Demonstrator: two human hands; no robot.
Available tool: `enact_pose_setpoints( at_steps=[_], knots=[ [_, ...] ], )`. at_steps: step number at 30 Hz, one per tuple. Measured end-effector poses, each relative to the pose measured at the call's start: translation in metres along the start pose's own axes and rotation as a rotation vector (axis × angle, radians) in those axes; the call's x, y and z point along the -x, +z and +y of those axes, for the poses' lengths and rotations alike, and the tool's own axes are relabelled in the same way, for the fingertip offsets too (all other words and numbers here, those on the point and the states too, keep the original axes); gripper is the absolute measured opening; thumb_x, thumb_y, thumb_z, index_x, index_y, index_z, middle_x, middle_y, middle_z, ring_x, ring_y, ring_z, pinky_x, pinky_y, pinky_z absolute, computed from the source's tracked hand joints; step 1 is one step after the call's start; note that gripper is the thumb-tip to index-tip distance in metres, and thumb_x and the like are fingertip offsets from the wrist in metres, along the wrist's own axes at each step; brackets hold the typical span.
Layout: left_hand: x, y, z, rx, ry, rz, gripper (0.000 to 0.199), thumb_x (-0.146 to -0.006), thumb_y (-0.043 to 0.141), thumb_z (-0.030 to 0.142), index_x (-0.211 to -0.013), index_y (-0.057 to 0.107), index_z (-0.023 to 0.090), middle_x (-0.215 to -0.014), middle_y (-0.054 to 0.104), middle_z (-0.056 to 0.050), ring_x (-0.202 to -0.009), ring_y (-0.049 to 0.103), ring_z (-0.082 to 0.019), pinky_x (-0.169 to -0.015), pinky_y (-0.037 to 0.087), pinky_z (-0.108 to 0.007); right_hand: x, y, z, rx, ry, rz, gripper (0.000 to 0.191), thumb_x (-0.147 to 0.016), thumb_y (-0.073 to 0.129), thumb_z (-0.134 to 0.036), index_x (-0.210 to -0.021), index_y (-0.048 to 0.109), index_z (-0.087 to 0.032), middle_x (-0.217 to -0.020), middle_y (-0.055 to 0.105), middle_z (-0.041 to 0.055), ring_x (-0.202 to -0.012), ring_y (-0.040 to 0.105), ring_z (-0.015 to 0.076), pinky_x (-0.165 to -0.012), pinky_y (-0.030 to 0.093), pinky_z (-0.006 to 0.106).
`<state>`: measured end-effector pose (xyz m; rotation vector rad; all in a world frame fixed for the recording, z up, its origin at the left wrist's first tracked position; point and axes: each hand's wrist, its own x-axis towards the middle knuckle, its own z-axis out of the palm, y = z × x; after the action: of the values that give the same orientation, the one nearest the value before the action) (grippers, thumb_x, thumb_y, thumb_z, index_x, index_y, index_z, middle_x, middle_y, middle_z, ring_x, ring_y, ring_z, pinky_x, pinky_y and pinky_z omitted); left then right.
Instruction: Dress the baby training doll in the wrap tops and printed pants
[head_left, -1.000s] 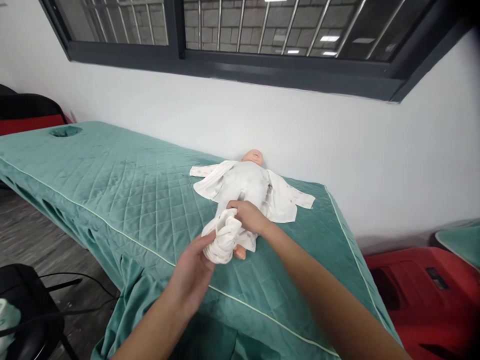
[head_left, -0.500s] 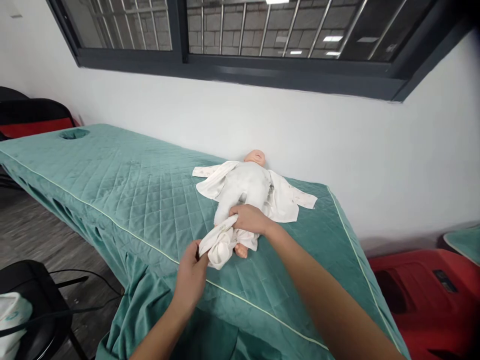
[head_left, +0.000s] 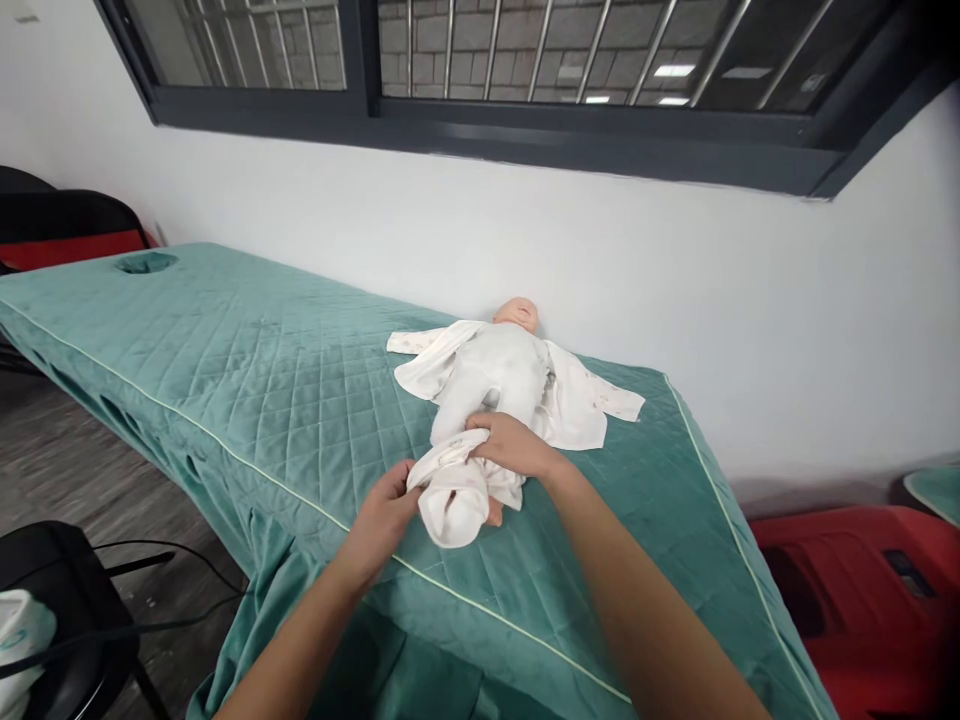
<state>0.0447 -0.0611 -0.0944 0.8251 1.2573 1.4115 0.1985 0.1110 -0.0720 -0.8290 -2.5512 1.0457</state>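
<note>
A baby doll [head_left: 499, 365] with a white cloth body lies on its back, its head toward the wall. Spread out under it is a white long-sleeved baby top [head_left: 574, 400]. Around the doll's lower legs are white baby pants [head_left: 454, 500], bunched up, with one leg opening facing me. My left hand [head_left: 386, 515] pinches the left edge of the pants. My right hand [head_left: 514, 445] grips their upper edge over the doll's shins. One foot [head_left: 494, 512] shows partly beside the cloth; the other is hidden inside the pants leg.
The doll lies on a massage bed with a green quilted cover [head_left: 300, 370], against a white wall under a barred window [head_left: 525, 130]. A black chair [head_left: 67, 600] with a white package stands at lower left. A red plastic object [head_left: 847, 590] is at the right.
My left hand has moved slightly up and toward the doll's leg. The pants leg has opened out and now covers the near foot area more fully. My right hand keeps its hold.
</note>
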Motion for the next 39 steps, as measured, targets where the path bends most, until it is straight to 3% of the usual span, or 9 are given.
enact_pose_setpoints(
  at_steps=[4,9,13,19,25,29,33,38,39],
  knots=[
    [-0.019,-0.006,-0.001,-0.159,0.100,0.002,0.019,-0.074,0.069,0.030,-0.087,0.064,0.017,-0.078,0.063,0.001,-0.072,0.052,-0.016,-0.068,0.040,-0.026,0.002,-0.001,0.002,-0.101,0.001,0.001,0.017,-0.079,0.065,-0.035,-0.079,0.065,-0.018,-0.081,0.066,-0.0014,-0.078,0.059,0.0162,-0.070,0.042,0.026],
    [-0.052,-0.021,-0.006,-0.455,0.281,0.025,0.014,-0.076,0.056,0.019,-0.089,0.063,0.018,-0.079,0.063,0.001,-0.075,0.054,-0.016,-0.070,0.041,-0.027,0.006,-0.004,-0.002,-0.184,0.060,-0.030,0.030,-0.082,0.066,-0.044,-0.099,0.071,-0.020,-0.099,0.072,0.0024,-0.094,0.064,0.0225,-0.082,0.047,0.032],
    [-0.079,-0.028,-0.006,-0.486,0.299,0.045,0.017,-0.075,0.053,0.018,-0.089,0.063,0.018,-0.080,0.064,0.001,-0.075,0.056,-0.016,-0.068,0.042,-0.026,0.007,-0.005,-0.005,-0.195,0.101,-0.015,0.039,-0.081,0.067,-0.051,-0.106,0.071,-0.022,-0.103,0.072,0.0037,-0.096,0.064,0.0256,-0.085,0.049,0.035],
    [-0.105,-0.030,-0.007,-0.581,0.499,0.084,0.020,-0.076,0.053,0.018,-0.093,0.064,0.019,-0.087,0.067,-0.001,-0.081,0.060,-0.017,-0.076,0.044,-0.028,0.007,-0.011,-0.007,-0.200,0.091,-0.022,0.041,-0.085,0.063,-0.054,-0.111,0.069,-0.023,-0.112,0.071,0.0031,-0.102,0.064,0.0254,-0.087,0.048,0.035],
    [-0.115,-0.031,-0.003,-0.536,0.423,0.069,0.019,-0.072,0.054,0.019,-0.089,0.064,0.018,-0.080,0.065,0.002,-0.077,0.058,-0.017,-0.072,0.044,-0.027,-0.004,-0.014,-0.001,-0.207,0.109,0.050,0.037,-0.085,0.064,-0.048,-0.109,0.071,-0.021,-0.109,0.072,0.0039,-0.102,0.063,0.0253,-0.086,0.047,0.035],
    [-0.125,-0.034,0.007,-0.387,0.272,-0.053,0.014,-0.065,0.055,0.020,-0.077,0.062,0.017,-0.071,0.060,0.003,-0.073,0.054,-0.016,-0.067,0.041,-0.026,-0.012,-0.011,0.003,-0.267,0.158,0.101,0.032,-0.084,0.063,-0.044,-0.103,0.073,-0.020,-0.107,0.073,0.0037,-0.099,0.064,0.0244,-0.083,0.048,0.033],
    [-0.126,-0.033,0.013,-0.310,0.225,-0.112,0.018,-0.065,0.060,0.021,-0.082,0.060,0.017,-0.077,0.062,0.002,-0.076,0.056,-0.017,-0.070,0.043,-0.027,-0.013,-0.009,0.002,-0.291,0.202,0.135,0.036,-0.082,0.066,-0.047,-0.102,0.073,-0.018,-0.104,0.073,0.0046,-0.095,0.065,0.0244,-0.081,0.049,0.033],
    [-0.090,-0.029,-0.001,-0.423,0.291,0.194,0.021,-0.080,0.061,0.035,-0.093,0.058,0.019,-0.082,0.062,0.001,-0.074,0.056,-0.016,-0.070,0.044,-0.028,-0.011,-0.011,-0.008,-0.314,0.167,0.143,0.041,-0.083,0.065,-0.054,-0.104,0.070,-0.019,-0.108,0.072,0.0052,-0.101,0.065,0.0249,-0.087,0.048,0.034],
    [-0.078,-0.029,-0.006,-0.406,0.284,0.212,0.020,-0.084,0.058,0.039,-0.092,0.057,0.020,-0.081,0.061,0.000,-0.074,0.056,-0.016,-0.069,0.044,-0.028,-0.010,-0.011,-0.009,-0.313,0.164,0.141,0.042,-0.083,0.065,-0.056,-0.103,0.070,-0.019,-0.107,0.072,0.0051,-0.100,0.065,0.0247,-0.086,0.048,0.034]
  ],
)
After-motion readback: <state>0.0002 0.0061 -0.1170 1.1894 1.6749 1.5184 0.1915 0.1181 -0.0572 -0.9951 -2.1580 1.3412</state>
